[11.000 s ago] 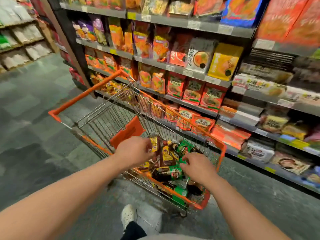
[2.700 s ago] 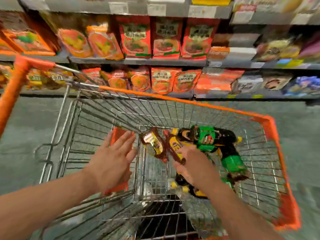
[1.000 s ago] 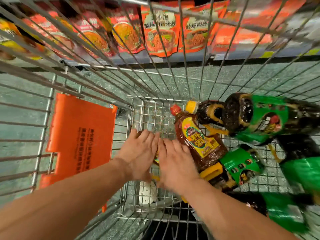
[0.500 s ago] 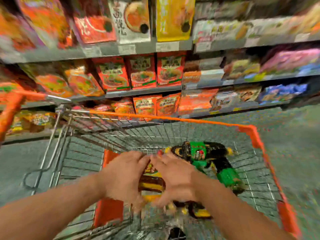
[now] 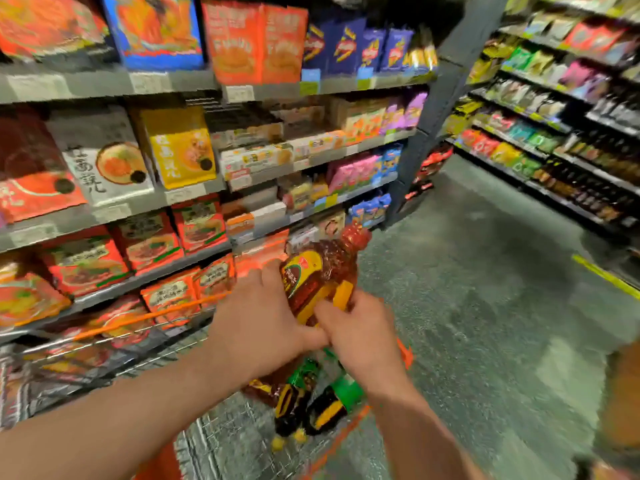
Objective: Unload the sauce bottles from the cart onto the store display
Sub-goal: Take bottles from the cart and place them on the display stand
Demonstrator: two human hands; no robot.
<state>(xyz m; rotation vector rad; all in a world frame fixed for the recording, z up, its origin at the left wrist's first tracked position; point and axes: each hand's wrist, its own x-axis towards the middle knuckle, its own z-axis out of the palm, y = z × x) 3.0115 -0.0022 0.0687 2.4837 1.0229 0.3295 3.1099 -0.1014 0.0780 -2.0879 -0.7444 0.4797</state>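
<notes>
Raised since half a second ago: brown sauce bottle [image 5: 320, 271], now above the cart [image 5: 221, 420] | shelves [image 5: 194, 194] behind | left hand [image 5: 263, 317] and right hand [image 5: 360, 330] both grip it | more bottles [image 5: 311, 403] remain inside.

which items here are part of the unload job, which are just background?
Job: amber sauce bottle held by left hand and right hand; dark green-labelled bottles in the cart.
Background: noodle packets, chip bags, far shelves.
</notes>
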